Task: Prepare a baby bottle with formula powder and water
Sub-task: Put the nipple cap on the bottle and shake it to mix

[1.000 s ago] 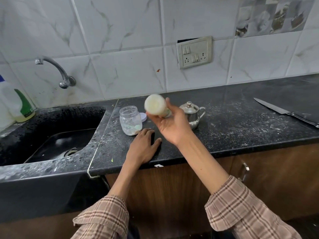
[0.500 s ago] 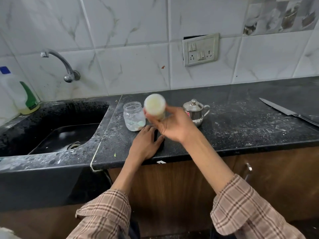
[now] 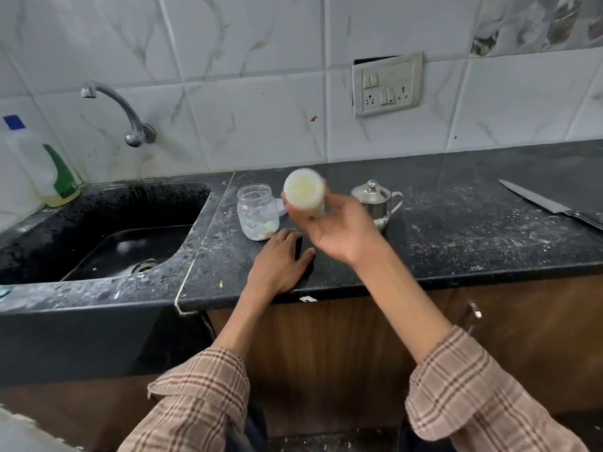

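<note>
My right hand (image 3: 339, 228) holds a baby bottle (image 3: 304, 194) with milky liquid above the black counter (image 3: 456, 243), tipped so its round base faces me; it is motion-blurred. My left hand (image 3: 277, 262) rests flat on the counter with fingers spread, just in front of a small glass jar (image 3: 257, 212) that has a little white powder at the bottom. A white lid (image 3: 281, 207) lies behind the jar. A small steel lidded pot (image 3: 375, 200) with a handle stands just right of the bottle.
A black sink (image 3: 107, 233) with a wall tap (image 3: 120, 109) lies to the left. A dish-soap bottle (image 3: 49, 168) stands at its far left corner. A large knife (image 3: 551, 203) lies on the counter's right side. A socket plate (image 3: 386, 84) is on the tiled wall.
The bottle in my right hand has shifted slightly and tilted as the hand moves it. My left hand has stayed flat on the counter. The view has moved a little closer.
</note>
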